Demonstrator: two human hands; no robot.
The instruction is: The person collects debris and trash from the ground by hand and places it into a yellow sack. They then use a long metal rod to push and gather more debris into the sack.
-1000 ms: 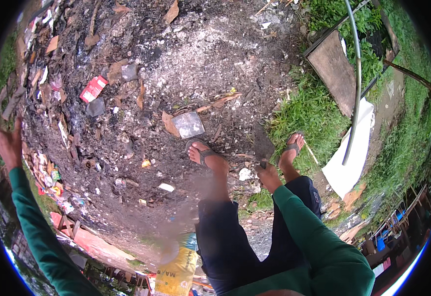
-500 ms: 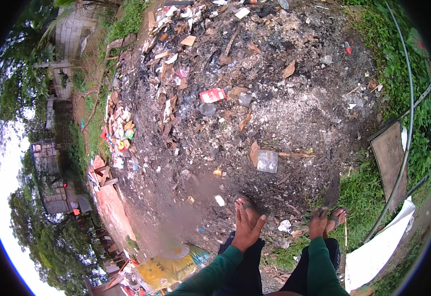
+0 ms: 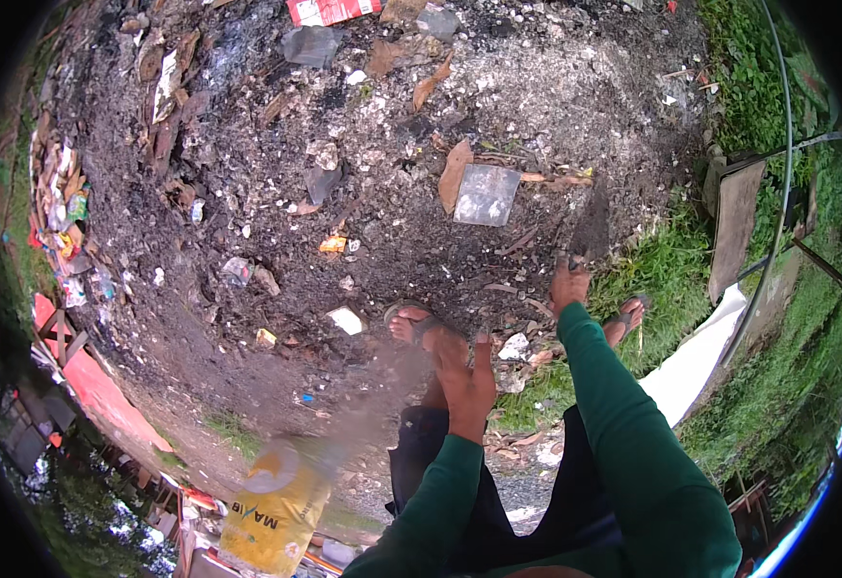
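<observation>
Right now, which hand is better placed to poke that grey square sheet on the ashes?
Probably the right. The right hand grips a dark tool, blurred, that reaches up beside the grey sheet. The left hand is open, empty and farther back.

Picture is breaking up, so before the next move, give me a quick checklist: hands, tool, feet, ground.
1. Right hand closed on the dark tool: ok.
2. Tool's kind and edge: cannot tell, blurred.
3. Left hand open, empty, apart from the tool: ok.
4. Foot cover: left foot and right foot in open sandals, toes bare: not ok.
5. Ground free of litter: not ok; scraps and a plastic sheet lie ahead.
</observation>
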